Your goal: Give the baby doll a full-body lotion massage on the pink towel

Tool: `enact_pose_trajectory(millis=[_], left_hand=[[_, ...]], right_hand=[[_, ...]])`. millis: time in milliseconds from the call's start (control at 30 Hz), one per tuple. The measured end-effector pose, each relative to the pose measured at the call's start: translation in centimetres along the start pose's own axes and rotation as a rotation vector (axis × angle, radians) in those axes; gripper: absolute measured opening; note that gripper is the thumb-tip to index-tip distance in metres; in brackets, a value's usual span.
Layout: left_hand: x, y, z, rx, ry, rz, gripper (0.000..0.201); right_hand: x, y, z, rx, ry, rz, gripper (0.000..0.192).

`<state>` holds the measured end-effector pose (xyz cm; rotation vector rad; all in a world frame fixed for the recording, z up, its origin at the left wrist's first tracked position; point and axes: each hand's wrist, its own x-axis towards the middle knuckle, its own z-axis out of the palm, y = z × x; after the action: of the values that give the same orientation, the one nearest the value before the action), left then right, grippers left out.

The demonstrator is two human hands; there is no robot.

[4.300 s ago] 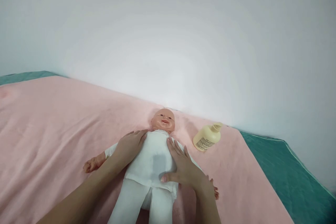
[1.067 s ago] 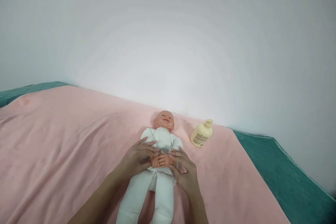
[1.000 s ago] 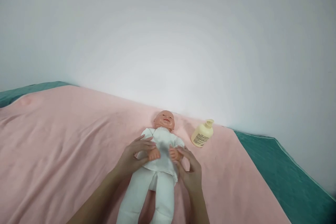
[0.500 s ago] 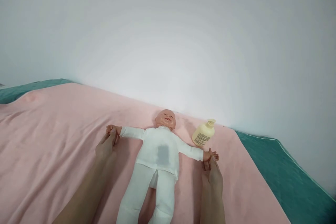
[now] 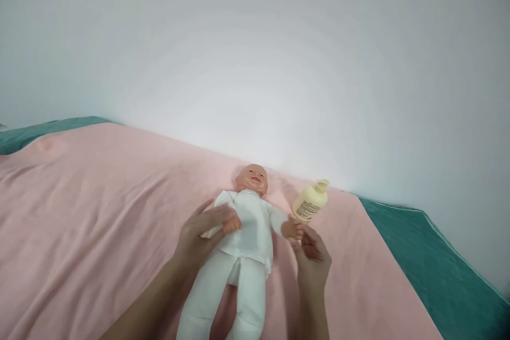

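A baby doll (image 5: 251,215) in a white top and white trousers lies on its back on a pink blanket (image 5: 119,180), its head toward the wall. My left hand (image 5: 199,234) is closed on the doll's arm at the left of the view, near its small hand (image 5: 231,224), over the belly. On the other side my right hand (image 5: 313,257) pinches the fingers of the doll's other hand (image 5: 291,229), which is raised and bent toward the body. Parts of both doll arms are hidden behind the hands.
A pale yellow pump bottle (image 5: 311,202) stands beside the doll's right-side arm, close to my right hand. Green cloth (image 5: 430,255) shows past the blanket at both sides. Behind the bed rises a plain white wall (image 5: 255,64).
Both doll arms, stretched out sideways before, have been brought inward. My left hand moved right to the doll's belly; my right hand moved a little left. The bottle stays in place.
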<state>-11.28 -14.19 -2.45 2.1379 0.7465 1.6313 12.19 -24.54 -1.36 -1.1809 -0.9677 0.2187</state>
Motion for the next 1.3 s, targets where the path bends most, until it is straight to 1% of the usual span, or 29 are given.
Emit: enact_pose_trajectory(millis=[33, 67, 100, 167, 233, 333, 400, 467, 533, 567, 600, 633, 667, 733, 767, 800, 867, 933, 1000, 1100, 1133, 1167, 1233, 1300], left_hand=[[-0.1, 0.3, 0.3, 0.027, -0.076, 0.149, 0.027], [-0.1, 0.6, 0.6, 0.052, -0.125, 0.255, 0.032], [-0.1, 1.0, 0.8, 0.076, -0.153, 0.312, 0.038], [0.0, 1.6, 1.1, 0.100, -0.173, 0.340, 0.050], [0.1, 2.1, 1.2, 0.109, -0.211, 0.330, 0.061], [0.1, 2.2, 1.2, 0.132, -0.258, 0.307, 0.069], [-0.1, 2.0, 1.2, 0.134, -0.269, 0.288, 0.068], [-0.2, 1.5, 1.1, 0.101, -0.271, 0.265, 0.061], [-0.3, 1.0, 0.8, 0.048, -0.257, 0.214, 0.046], [-0.2, 0.8, 0.6, 0.023, -0.229, 0.155, 0.037], [-0.1, 0.6, 0.2, 0.006, -0.175, 0.056, 0.028], [0.0, 0.5, -0.2, -0.007, -0.097, -0.080, 0.022], [0.3, 0.4, -0.6, -0.024, -0.001, -0.240, 0.021], [0.8, 0.3, -1.4, -0.110, 0.223, -0.544, 0.029], [1.0, 0.1, -1.7, -0.176, 0.325, -0.665, 0.034], [1.2, -0.2, -2.0, -0.251, 0.412, -0.758, 0.038], [1.3, -1.3, -2.5, -0.409, 0.548, -0.891, 0.038], [1.0, -2.9, -2.9, -0.552, 0.633, -0.990, 0.032], [0.5, -4.5, -3.1, -0.675, 0.663, -1.069, 0.021], [0.1, -6.0, -3.3, -0.791, 0.672, -1.127, 0.005], [0.0, -6.2, -3.3, -0.807, 0.677, -1.136, 0.005], [0.0, -6.3, -3.3, -0.813, 0.680, -1.144, 0.007], [0.2, -6.2, -3.3, -0.793, 0.685, -1.159, 0.008], [0.4, -5.7, -3.3, -0.741, 0.669, -1.177, 0.011]], right_hand=[[-0.3, -0.2, 0.5, -0.011, -0.135, -0.085, 0.028], [-0.6, -0.4, 0.9, -0.037, -0.256, -0.157, 0.026], [-0.8, -0.6, 1.3, -0.077, -0.352, -0.212, 0.025], [-1.2, -1.0, 1.9, -0.164, -0.475, -0.287, 0.024], [-1.3, -1.3, 2.3, -0.219, -0.532, -0.350, 0.022], [-1.2, -1.5, 2.3, -0.252, -0.560, -0.411, 0.021], [-1.3, -1.4, 2.2, -0.259, -0.565, -0.424, 0.022], [-1.4, -1.3, 2.1, -0.259, -0.568, -0.409, 0.023], [-1.5, -1.2, 1.9, -0.252, -0.524, -0.336, 0.025], [-1.4, -1.1, 1.8, -0.241, -0.463, -0.277, 0.027], [-1.4, -1.1, 1.6, -0.225, -0.370, -0.208, 0.029], [-1.2, -1.1, 1.4, -0.203, -0.253, -0.127, 0.033], [-1.0, -1.1, 1.2, -0.179, -0.128, -0.040, 0.038], [-0.4, -1.1, 0.4, -0.140, 0.091, 0.131, 0.046], [0.0, -1.0, 0.0, -0.131, 0.173, 0.211, 0.048], [0.3, -0.9, -0.5, -0.121, 0.236, 0.282, 0.050], [0.9, -0.1, -1.7, -0.060, 0.311, 0.377, 0.051], [1.4, 1.2, -2.7, 0.074, 0.321, 0.459, 0.052], [1.7, 3.1, -3.7, 0.226, 0.319, 0.562, 0.051], [1.9, 6.1, -4.6, 0.327, 0.443, 0.716, 0.041], [2.0, 7.0, -4.8, 0.334, 0.475, 0.743, 0.036], [1.9, 7.6, -5.0, 0.335, 0.489, 0.756, 0.033], [1.9, 8.3, -5.2, 0.319, 0.469, 0.734, 0.029], [1.9, 7.9, -5.1, 0.305, 0.436, 0.693, 0.031]])
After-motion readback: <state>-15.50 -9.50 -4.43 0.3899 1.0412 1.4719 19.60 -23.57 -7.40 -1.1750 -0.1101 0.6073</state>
